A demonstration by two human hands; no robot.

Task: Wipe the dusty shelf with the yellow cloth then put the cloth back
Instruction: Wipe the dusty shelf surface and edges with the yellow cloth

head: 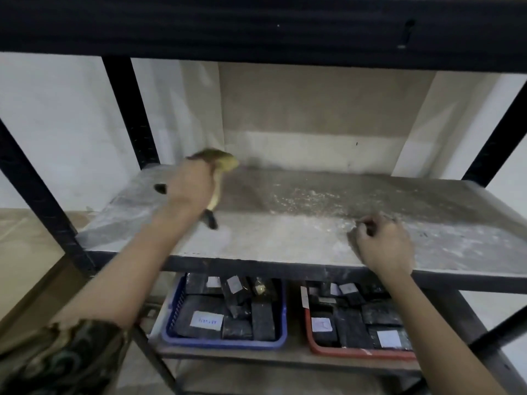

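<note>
1. Shelf (pixel 299 238): grey board in a black metal rack, dusty; pale grit lies scattered across its middle and right.
2. Blue basket (pixel 281 334) and red basket (pixel 309 337): on the tier below, holding dark labelled packets.
3. Left hand (pixel 189 185): fingers curled round the yellow cloth, at the board's rear left corner. Blurred.
4. Right hand (pixel 383 246): rests on the front right of the board, fingers loosely curled, holding nothing.
5. Yellow cloth (pixel 225 163): bunched in the left hand, on or just over the board.
6. Step, as judged: wiping under way. Next move calls for a rightward sweep through the grit.
</note>
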